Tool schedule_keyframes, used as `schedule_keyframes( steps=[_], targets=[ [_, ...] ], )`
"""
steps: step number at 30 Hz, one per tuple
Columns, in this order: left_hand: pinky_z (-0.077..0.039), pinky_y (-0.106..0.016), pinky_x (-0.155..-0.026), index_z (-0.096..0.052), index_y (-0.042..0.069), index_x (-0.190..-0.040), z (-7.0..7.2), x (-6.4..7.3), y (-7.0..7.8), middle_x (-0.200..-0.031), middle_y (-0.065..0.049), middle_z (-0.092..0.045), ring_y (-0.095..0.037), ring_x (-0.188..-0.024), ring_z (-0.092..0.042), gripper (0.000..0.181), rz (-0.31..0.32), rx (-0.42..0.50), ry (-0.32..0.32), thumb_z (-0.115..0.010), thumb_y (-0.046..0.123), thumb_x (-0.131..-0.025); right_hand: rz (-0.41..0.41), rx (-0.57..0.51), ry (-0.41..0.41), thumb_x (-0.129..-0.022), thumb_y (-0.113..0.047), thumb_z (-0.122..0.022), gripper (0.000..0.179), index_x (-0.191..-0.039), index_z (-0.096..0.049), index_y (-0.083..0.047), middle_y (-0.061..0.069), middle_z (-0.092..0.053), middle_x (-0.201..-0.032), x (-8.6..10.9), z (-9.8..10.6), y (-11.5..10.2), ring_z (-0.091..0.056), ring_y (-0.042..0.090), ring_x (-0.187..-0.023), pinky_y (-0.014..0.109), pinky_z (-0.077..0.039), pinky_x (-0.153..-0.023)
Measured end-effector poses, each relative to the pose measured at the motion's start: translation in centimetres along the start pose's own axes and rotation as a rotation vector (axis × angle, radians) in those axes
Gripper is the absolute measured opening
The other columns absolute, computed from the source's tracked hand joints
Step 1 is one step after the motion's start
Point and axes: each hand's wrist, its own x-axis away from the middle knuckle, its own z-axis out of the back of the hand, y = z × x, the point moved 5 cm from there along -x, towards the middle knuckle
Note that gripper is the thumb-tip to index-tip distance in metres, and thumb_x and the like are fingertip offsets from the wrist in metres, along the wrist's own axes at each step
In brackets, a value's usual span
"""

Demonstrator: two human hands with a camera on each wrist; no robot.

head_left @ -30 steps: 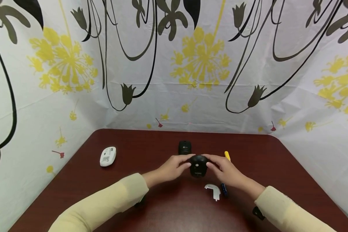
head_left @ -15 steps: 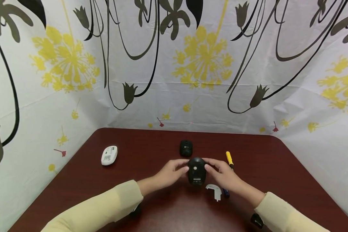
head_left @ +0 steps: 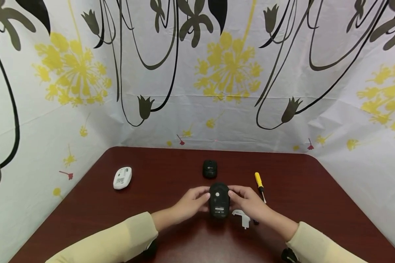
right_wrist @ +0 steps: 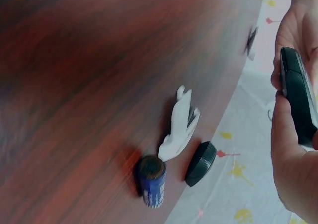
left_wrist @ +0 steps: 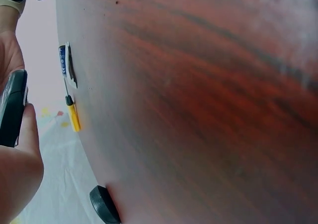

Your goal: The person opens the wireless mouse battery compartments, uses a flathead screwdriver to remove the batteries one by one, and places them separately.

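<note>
A person's left hand (head_left: 191,202) and right hand (head_left: 250,202) pinch a black mouse (head_left: 219,202) between them, one on each side, above the table (head_left: 171,160), its labelled underside facing the head camera. A white cover (head_left: 245,220) and a battery (right_wrist: 153,182) lie near the right hand, the screwdriver (head_left: 259,181) just beyond. A second mouse (head_left: 210,169) rests farther back; a white mouse (head_left: 122,178) lies well apart, to the left.

High head view, tilted wrist views, shared table (head_left: 171,160)
</note>
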Motion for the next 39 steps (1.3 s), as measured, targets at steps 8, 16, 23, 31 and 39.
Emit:
schedule_keyframes(
  steps=[8,16,23,31,39],
  targets=[
    [-0.057,-0.036,-0.078,-0.048,-0.011,-0.134,0.2,0.9,-0.4,-0.123,-0.021,-0.059,-0.027,-0.099,-0.064,0.038,0.028,0.071,0.034,-0.049,0.010,-0.103,-0.099,-0.105,0.024,-0.105,-0.017,-0.046,0.046,-0.135,-0.040,0.018,0.026,-0.057,-0.125,-0.3,-0.8,0.2,-0.065,0.030,-0.103,0.040,-0.054,-0.085],
    [-0.057,-0.037,-0.076,-0.049,-0.010,-0.134,0.4,1.6,-0.7,-0.114,-0.017,-0.063,-0.024,-0.094,-0.064,0.038,0.077,0.113,0.044,-0.049,0.012,-0.103,-0.165,-0.184,0.001,-0.104,-0.020,-0.047,0.048,-0.135,-0.041,0.017,0.023,-0.058,-0.124,-0.4,-1.4,0.7,-0.063,0.027,-0.106,0.042,-0.054,-0.085],
    [-0.057,-0.037,-0.077,-0.049,-0.011,-0.133,0.4,2.0,-0.7,-0.114,-0.016,-0.063,-0.023,-0.098,-0.063,0.044,0.097,0.148,0.014,-0.054,0.018,-0.101,-0.211,-0.232,-0.013,-0.105,-0.019,-0.045,0.047,-0.135,-0.040,0.018,0.020,-0.061,-0.120,-0.3,-1.9,1.0,-0.064,0.027,-0.103,0.042,-0.054,-0.085],
    [-0.058,-0.034,-0.071,-0.053,-0.011,-0.127,0.2,2.1,-1.0,-0.105,-0.016,-0.068,-0.019,-0.085,-0.067,0.043,0.087,0.158,0.031,-0.065,0.013,-0.094,-0.213,-0.254,-0.031,-0.105,-0.019,-0.044,0.047,-0.134,-0.040,0.018,0.019,-0.062,-0.117,-0.2,-2.3,1.1,-0.064,0.027,-0.102,0.042,-0.054,-0.086],
    [-0.058,-0.035,-0.069,-0.055,-0.011,-0.125,0.3,2.3,-1.0,-0.104,-0.016,-0.069,-0.019,-0.082,-0.067,0.041,0.102,0.146,0.059,-0.066,0.012,-0.092,-0.219,-0.247,-0.026,-0.105,-0.019,-0.045,0.044,-0.131,-0.044,0.017,0.017,-0.063,-0.114,-0.3,-2.6,1.2,-0.064,0.026,-0.101,0.042,-0.055,-0.084]
  ],
)
